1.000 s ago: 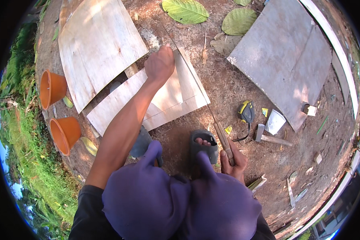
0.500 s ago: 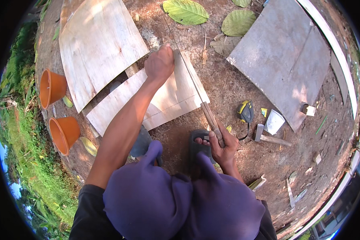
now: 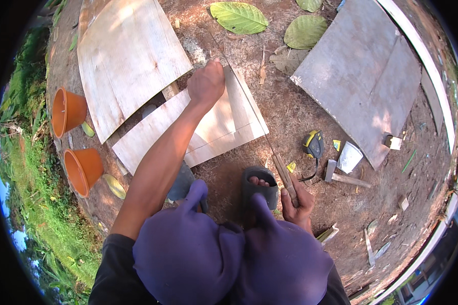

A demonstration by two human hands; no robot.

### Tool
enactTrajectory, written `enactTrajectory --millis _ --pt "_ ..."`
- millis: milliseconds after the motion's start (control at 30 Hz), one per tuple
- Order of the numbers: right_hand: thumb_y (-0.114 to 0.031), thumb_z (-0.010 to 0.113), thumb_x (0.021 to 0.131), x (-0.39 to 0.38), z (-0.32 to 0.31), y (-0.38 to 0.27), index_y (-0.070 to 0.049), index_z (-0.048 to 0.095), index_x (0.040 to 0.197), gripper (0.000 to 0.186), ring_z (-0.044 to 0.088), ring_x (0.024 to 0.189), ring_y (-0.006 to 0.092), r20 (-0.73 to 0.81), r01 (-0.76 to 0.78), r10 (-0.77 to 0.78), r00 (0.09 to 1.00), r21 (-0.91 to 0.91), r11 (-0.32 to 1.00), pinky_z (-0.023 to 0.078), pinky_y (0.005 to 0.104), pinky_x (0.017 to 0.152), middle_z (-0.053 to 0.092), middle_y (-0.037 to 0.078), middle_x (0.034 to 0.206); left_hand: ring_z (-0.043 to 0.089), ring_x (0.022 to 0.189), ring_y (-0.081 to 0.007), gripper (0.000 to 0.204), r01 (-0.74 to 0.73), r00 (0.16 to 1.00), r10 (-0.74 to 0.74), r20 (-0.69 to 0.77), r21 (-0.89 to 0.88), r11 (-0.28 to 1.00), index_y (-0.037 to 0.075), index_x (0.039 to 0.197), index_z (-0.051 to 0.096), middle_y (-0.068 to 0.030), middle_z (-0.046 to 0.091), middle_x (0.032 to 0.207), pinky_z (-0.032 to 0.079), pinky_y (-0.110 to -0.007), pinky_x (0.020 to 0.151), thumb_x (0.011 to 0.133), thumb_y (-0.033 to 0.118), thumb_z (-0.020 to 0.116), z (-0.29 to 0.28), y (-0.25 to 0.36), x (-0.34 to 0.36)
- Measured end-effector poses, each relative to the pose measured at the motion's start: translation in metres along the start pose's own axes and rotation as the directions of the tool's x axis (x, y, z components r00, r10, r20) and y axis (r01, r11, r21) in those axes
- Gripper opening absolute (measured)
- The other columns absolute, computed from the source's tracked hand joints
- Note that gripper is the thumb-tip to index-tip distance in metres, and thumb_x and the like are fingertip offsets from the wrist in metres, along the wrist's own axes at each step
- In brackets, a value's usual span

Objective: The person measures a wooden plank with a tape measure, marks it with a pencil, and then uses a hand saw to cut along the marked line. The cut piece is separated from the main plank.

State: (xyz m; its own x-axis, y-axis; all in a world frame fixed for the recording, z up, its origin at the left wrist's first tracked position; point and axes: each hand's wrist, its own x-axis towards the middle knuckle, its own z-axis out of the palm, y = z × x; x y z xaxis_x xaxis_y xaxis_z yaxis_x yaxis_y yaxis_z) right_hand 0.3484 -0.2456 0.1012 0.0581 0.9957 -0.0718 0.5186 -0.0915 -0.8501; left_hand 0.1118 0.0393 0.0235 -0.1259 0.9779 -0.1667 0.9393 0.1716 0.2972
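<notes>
My left hand (image 3: 205,87) is closed on the far end of a pale plywood board (image 3: 155,133), pressing it near the edge, fingertips partly hidden. My right hand (image 3: 297,203) grips the wooden handle of a long, thin-bladed tool, apparently a saw (image 3: 284,175), whose blade runs along the board's right edge. Pencil lines mark the board. Below it my feet show in dark sandals (image 3: 259,188), under my purple-covered knees. Right of the blade lie a yellow-and-black tape measure (image 3: 313,144) and a hammer (image 3: 350,178).
A larger plywood sheet (image 3: 130,56) lies at upper left beside two orange pots (image 3: 68,112), a grey weathered panel (image 3: 356,81) at upper right, and large leaves (image 3: 239,17) at the top. A white bag or scrap (image 3: 350,155) is by the hammer; greenery borders the left.
My right hand with the tool slid forward toward the board half a second ago and has since drawn back toward me. My left hand has barely moved.
</notes>
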Motion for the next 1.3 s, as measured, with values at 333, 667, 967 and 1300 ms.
enactTrajectory --millis 333,667,967,1300 --pt "-0.001 0.070 0.093 0.011 0.008 -0.003 0.006 0.061 0.137 0.046 0.077 0.073 0.0245 -0.079 0.054 -0.048 0.996 0.069 0.996 0.059 0.0333 0.067 0.077 0.018 0.089 0.070 0.091 -0.0501 0.052 0.000 0.999 0.001 0.035 -0.024 1.000 0.004 0.097 0.072 -0.0289 0.072 0.091 0.052 -0.060 0.086 0.110 0.040 0.037 0.000 0.017 0.002" --pt "-0.008 0.072 0.093 0.017 0.020 0.000 0.002 0.065 0.134 0.043 0.075 0.067 0.0259 -0.065 -0.057 0.062 0.996 0.084 0.995 0.056 0.0319 0.061 0.073 0.018 0.080 0.071 0.088 -0.0496 0.051 -0.017 1.000 0.017 -0.018 -0.001 1.000 0.002 0.096 0.071 -0.0282 0.073 0.088 0.054 -0.058 0.083 0.110 0.038 0.038 0.005 0.004 0.006" --pt "-0.006 0.072 0.091 0.019 0.006 -0.008 0.004 0.065 0.134 0.045 0.071 0.064 0.0207 -0.018 -0.016 0.016 1.000 -0.007 1.000 0.055 0.0316 0.060 0.073 0.018 0.079 0.072 0.085 -0.0487 0.050 -0.033 0.999 0.033 -0.020 -0.002 0.999 0.002 0.096 0.071 -0.0285 0.073 0.085 0.054 -0.059 0.083 0.110 0.036 0.038 0.007 0.007 0.002" --pt "-0.014 0.074 0.092 0.003 -0.020 -0.014 -0.001 0.062 0.139 0.051 0.076 0.071 0.0303 0.036 -0.031 0.033 0.999 -0.044 0.999 0.058 0.0368 0.066 0.074 0.020 0.084 0.072 0.083 -0.0489 0.050 -0.045 0.999 0.045 -0.024 0.000 0.999 0.000 0.095 0.070 -0.0291 0.072 0.083 0.054 -0.060 0.081 0.110 0.036 0.038 0.005 0.007 0.002"
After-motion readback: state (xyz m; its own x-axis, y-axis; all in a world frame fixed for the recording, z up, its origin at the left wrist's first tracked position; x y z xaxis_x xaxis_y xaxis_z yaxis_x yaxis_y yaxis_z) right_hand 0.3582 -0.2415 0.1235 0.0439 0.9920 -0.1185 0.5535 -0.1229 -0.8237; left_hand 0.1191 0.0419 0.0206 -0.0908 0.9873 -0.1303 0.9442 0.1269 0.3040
